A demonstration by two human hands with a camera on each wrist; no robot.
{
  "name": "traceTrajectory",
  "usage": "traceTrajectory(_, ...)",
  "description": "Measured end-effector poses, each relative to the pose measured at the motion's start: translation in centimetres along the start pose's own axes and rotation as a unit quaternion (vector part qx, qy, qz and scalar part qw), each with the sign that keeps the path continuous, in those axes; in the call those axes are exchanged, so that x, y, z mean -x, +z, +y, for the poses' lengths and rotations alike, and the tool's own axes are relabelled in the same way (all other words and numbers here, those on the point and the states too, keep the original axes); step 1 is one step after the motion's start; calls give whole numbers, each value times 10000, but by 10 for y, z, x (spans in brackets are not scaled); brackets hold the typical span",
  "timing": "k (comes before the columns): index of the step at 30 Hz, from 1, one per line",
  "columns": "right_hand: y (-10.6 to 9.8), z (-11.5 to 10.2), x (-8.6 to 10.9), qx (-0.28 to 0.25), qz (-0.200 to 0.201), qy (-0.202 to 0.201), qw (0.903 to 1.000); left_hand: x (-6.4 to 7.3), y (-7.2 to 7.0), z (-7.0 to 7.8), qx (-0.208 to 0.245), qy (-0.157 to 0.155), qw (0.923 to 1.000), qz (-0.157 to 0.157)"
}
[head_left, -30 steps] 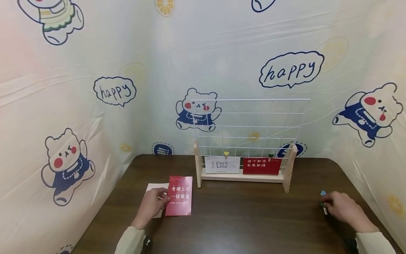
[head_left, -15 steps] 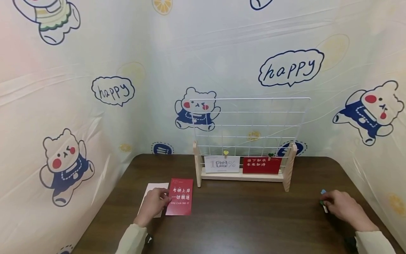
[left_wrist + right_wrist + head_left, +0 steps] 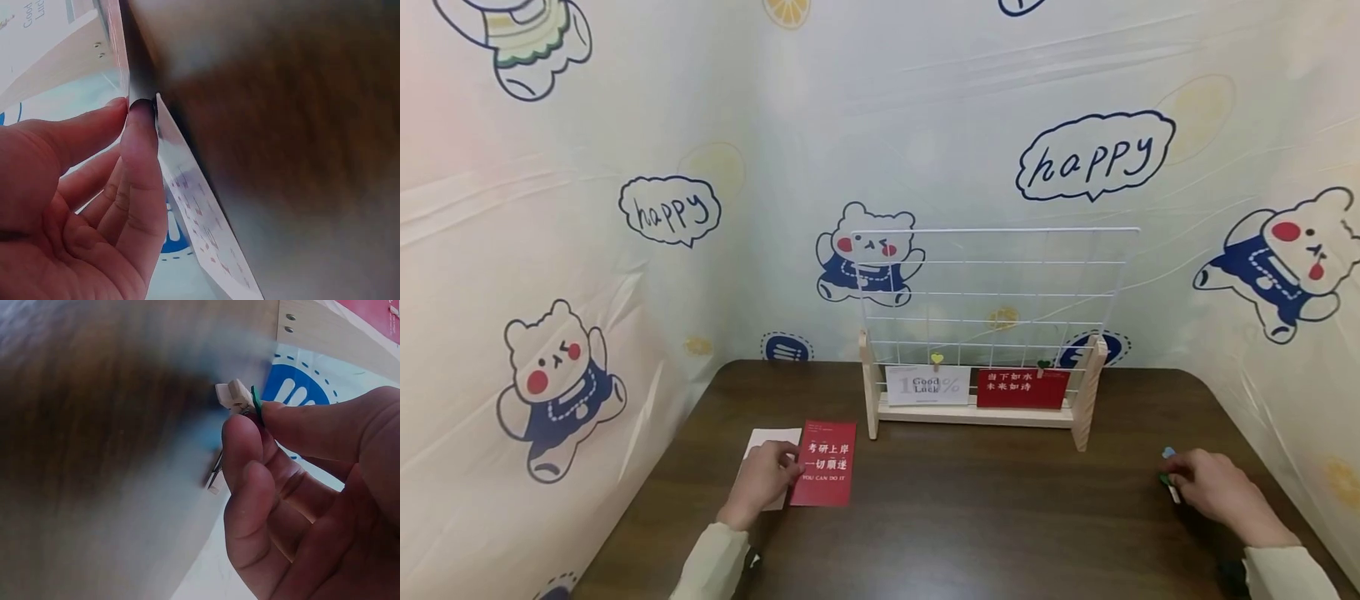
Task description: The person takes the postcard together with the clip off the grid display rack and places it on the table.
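My left hand (image 3: 766, 477) pinches the left edge of a red card (image 3: 831, 492) with white lettering, between thumb and index finger. Partly under that hand lies a white card (image 3: 777, 435), its printed side showing in the left wrist view as a pale card (image 3: 203, 231) beside the index finger. At the table's right side, my right hand (image 3: 1219, 493) holds a small wooden clothespin (image 3: 234, 395) by its green-topped end, between thumb and index finger. A second small clip (image 3: 214, 481) lies behind the fingers; a blue piece (image 3: 1168, 452) shows just beyond them.
A white wire grid rack (image 3: 985, 292) on a wooden stand (image 3: 977, 417) stands at the back of the brown table (image 3: 985, 517). Clipped on it are a white "Good Luck" card (image 3: 928, 386) and a red card (image 3: 1021, 390). Patterned curtains (image 3: 955, 125) close in three sides.
The red card in my left hand has levelled out, its far end coming slightly nearer. My right hand keeps its hold on the clothespin with hardly any movement.
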State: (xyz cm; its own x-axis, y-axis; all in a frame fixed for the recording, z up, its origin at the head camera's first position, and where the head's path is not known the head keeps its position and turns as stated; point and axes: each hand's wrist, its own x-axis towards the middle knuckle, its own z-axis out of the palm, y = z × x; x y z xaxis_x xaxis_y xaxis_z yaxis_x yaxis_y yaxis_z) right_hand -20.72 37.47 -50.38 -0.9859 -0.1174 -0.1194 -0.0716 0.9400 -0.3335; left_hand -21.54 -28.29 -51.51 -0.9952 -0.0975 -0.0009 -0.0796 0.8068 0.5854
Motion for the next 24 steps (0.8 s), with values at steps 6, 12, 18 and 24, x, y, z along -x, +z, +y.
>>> traceTrajectory(6, 1, 1, 0, -52, 25, 1, 10000, 2, -5, -1, -160, -137, 9997, -95)
traceTrajectory(12, 3, 3, -1, -15, 17, 16, 10000, 3, -7, -1, -232, -214, 9993, -207)
traceTrajectory(18, 3, 4, 0, -86, -46, 58, 9999, 3, -8, 0, -237, -175, 9994, -203)
traceTrajectory(24, 0, 3, 2, -90, -79, 69, 9999, 4, -9, -2, -119, -286, 9995, -109)
